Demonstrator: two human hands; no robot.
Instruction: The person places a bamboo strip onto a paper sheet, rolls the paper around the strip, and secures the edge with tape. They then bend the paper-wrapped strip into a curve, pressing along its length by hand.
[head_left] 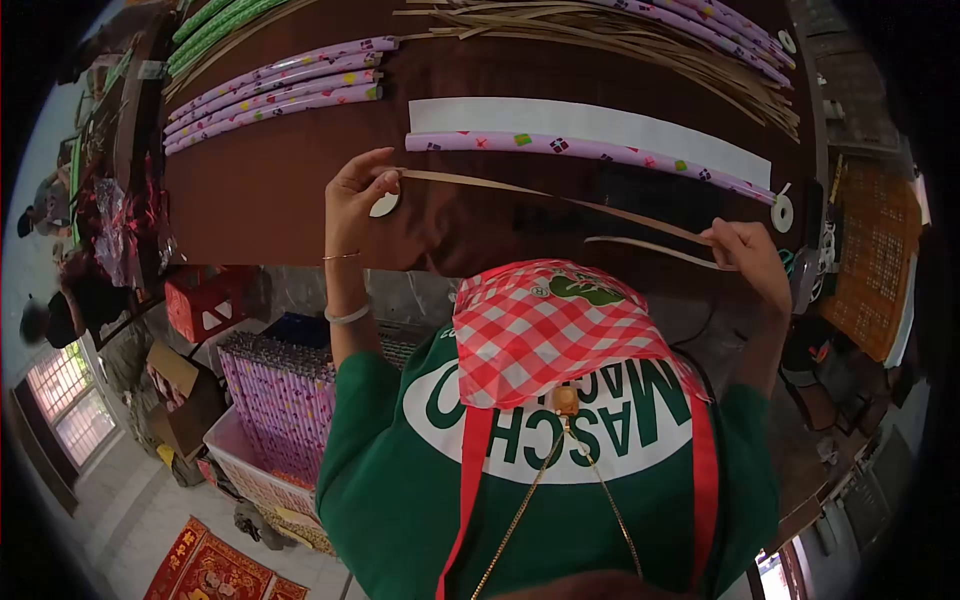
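A thin tan strip (560,197) stretches across in front of me above the brown table. My left hand (358,195) pinches its left end between thumb and fingers. The right end is in the closed fingers of my right hand (745,255). Just beyond the strip lies a lilac patterned roll (590,150), along the near edge of a white sheet (600,117). A round white object (385,204) shows partly behind my left hand. Close to my right hand is another pale curved strip (645,247), partly over the table edge.
Several lilac patterned rolls (280,95) lie at the left, with green rolls (215,30) behind them. Loose tan strips (610,40) are piled at the back. A white tape roll (783,213) sits at the right. Below stand a red stool (205,305) and a crate (250,462).
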